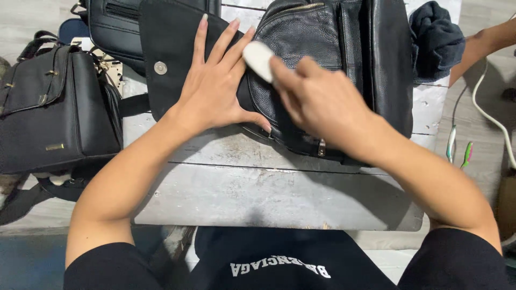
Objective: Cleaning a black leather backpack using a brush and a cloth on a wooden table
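A black pebbled-leather bag (344, 59) lies on a worn grey-white work board (258, 193). My left hand (215, 86) lies flat with fingers spread on the bag's open black flap (166, 48), which has a silver snap. In my right hand (317, 102) is a small white oval pad (259, 59), pinched and pressed against the grained leather near the zip.
A second black handbag (51, 110) with gold fittings stands at the left, with another black bag (115, 27) behind it. A dark cloth (436, 40) lies at the board's far right corner. Another person's arm (484, 43), a white cable (492, 115) and green-handled pliers (458, 147) are at the right.
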